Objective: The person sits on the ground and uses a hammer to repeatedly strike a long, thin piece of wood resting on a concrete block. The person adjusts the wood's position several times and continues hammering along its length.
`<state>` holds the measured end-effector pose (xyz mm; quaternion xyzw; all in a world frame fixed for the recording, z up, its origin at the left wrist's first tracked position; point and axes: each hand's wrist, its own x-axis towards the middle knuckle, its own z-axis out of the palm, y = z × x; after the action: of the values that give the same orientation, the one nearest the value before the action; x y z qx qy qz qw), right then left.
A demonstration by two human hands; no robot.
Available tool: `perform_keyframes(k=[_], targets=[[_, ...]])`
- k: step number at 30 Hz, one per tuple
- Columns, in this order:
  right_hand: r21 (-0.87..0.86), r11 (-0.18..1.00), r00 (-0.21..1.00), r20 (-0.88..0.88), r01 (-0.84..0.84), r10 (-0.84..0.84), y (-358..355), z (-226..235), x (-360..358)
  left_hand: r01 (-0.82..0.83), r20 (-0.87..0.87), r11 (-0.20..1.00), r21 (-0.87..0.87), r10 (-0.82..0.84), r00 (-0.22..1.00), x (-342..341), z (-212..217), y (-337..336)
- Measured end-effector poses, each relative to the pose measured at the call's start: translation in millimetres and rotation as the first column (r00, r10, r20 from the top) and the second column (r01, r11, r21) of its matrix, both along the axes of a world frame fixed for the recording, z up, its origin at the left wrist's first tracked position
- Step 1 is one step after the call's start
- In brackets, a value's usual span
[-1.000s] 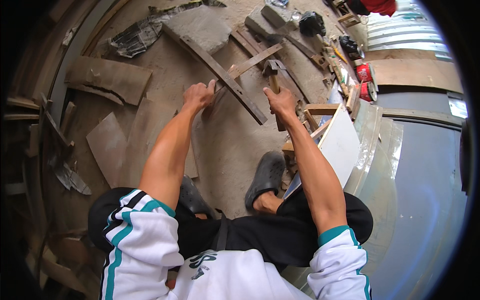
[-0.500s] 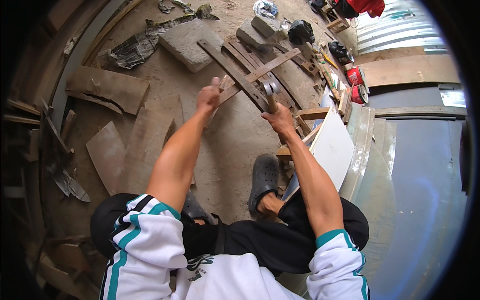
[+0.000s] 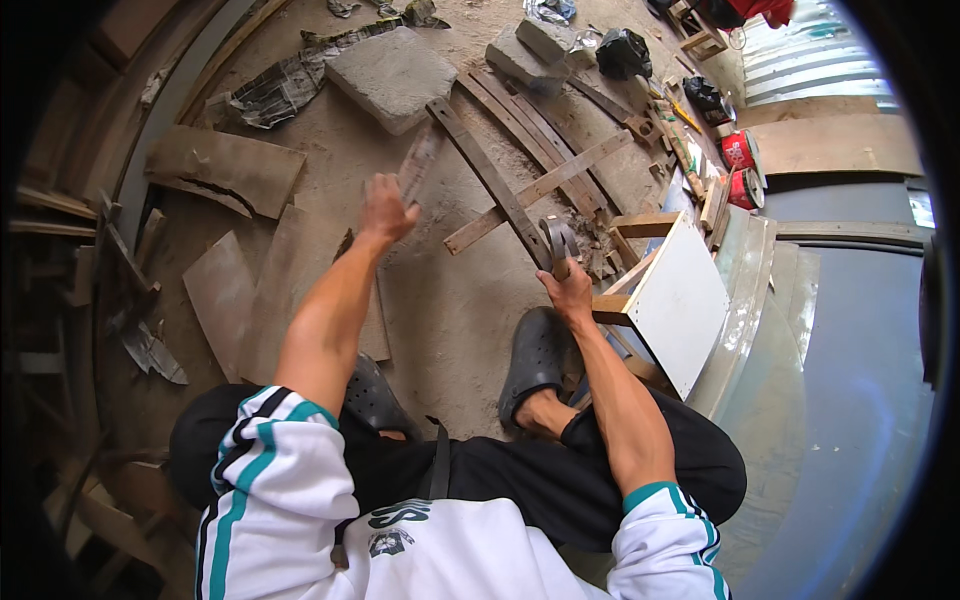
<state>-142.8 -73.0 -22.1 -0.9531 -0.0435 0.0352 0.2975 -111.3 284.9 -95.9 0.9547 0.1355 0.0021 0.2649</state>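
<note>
My left hand (image 3: pixel 388 208) is closed, a little blurred, at the lower end of a short worn wooden piece (image 3: pixel 422 160). The piece slants up and away from the fingers. My right hand (image 3: pixel 569 290) grips a claw hammer (image 3: pixel 562 240) with its metal head up, above my right shoe. Just left of the hammer, the near end of a long dark wooden strip (image 3: pixel 486 180) reaches my right thumb; whether the hand also holds it, I cannot tell. A lighter wooden strip (image 3: pixel 540 190) crosses the dark one, forming an X.
Concrete blocks (image 3: pixel 392 80) lie ahead, with several loose strips (image 3: pixel 535 135) beside them. Broken boards (image 3: pixel 228 165) are spread at left. A white-panelled wooden frame (image 3: pixel 680 305) stands by my right forearm. Red cans (image 3: pixel 740 150) and a black bag (image 3: pixel 622 53) are farther right.
My left hand has moved left and nearer with the short wooden piece, away from the crossed strips. The crossing strip sits lower. My right hand and the hammer have come nearer to me.
</note>
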Motion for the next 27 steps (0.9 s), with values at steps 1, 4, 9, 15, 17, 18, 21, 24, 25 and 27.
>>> perform_keyframes(k=[1,4,9,15,17,18,21,24,25,27], targets=[[0.001,1.000,1.000,0.029,-0.013,0.013,-4,-4,-2,-0.075,-0.014,0.997,-0.028,0.075,0.997,2,17,6],[0.003,0.996,0.995,-0.056,-0.088,0.088,9,5,-2,-0.271,-0.011,0.962,0.037,0.271,0.962,-5,22,51],[0.038,0.936,0.933,-0.078,-0.349,0.351,13,9,1,-0.535,-0.052,0.841,0.084,0.540,0.840,-31,15,117],[0.065,0.741,0.739,-0.058,-0.669,0.672,5,-12,1,-0.566,-0.143,0.798,0.205,0.597,0.789,-77,26,141],[0.105,0.718,0.720,-0.027,-0.688,0.694,7,-20,-1,-0.524,-0.102,0.823,0.219,0.554,0.826,-89,19,141],[0.114,0.734,0.732,-0.065,-0.670,0.678,7,-24,-1,-0.501,-0.082,0.835,0.226,0.529,0.845,-93,17,141],[0.086,0.782,0.766,-0.163,-0.617,0.622,5,-32,8,-0.472,-0.129,0.859,0.198,0.500,0.856,-86,19,132],[0.047,0.814,0.789,-0.222,-0.578,0.573,7,-31,25,-0.440,-0.189,0.869,0.228,0.483,0.855,-77,23,133],[0.059,0.821,0.795,-0.217,-0.569,0.567,5,-35,29,-0.429,-0.187,0.873,0.232,0.473,0.861,-75,21,137],[0.084,0.830,0.805,-0.208,-0.552,0.556,3,-45,38,-0.409,-0.182,0.880,0.243,0.456,0.871,-73,12,145]])
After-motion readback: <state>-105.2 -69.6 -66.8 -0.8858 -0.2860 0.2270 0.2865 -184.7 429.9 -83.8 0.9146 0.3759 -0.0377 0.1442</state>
